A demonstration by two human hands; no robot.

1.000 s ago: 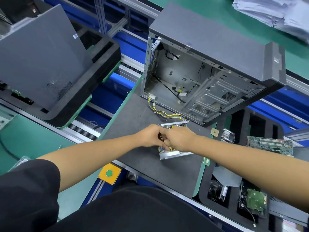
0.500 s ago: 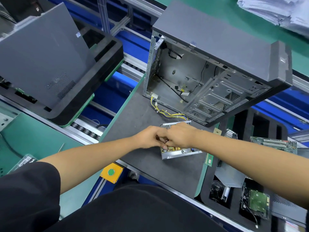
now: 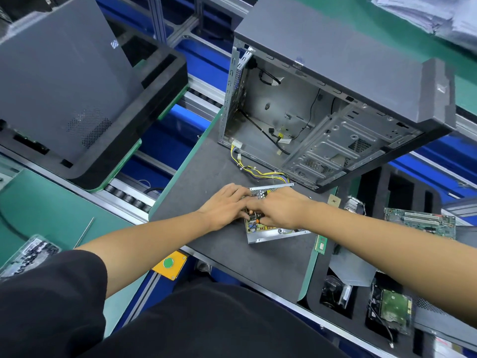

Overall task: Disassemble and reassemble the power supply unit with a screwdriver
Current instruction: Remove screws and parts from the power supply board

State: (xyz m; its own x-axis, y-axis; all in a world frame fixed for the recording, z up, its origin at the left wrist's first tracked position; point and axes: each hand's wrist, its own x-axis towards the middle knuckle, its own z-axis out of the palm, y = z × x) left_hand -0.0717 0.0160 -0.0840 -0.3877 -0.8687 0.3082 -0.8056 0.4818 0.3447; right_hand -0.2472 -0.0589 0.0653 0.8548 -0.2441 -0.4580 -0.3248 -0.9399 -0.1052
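1. I see the power supply unit (image 3: 273,232), cover off, lying on the grey worktop (image 3: 232,257) just before the open computer case (image 3: 335,99).
2. My left hand (image 3: 224,205) and right hand (image 3: 281,210) rest on its board; I cannot tell their grip.

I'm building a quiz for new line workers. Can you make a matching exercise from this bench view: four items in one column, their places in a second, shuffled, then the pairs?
Things:
1. power supply unit
2. computer case
3. green button
4. motherboard

Places:
A. on the yellow plate at the bench's near edge
B. far right, beyond the right forearm
C. under both hands, on the grey mat
D. open, behind the hands on the mat

Pairs: 1-C, 2-D, 3-A, 4-B
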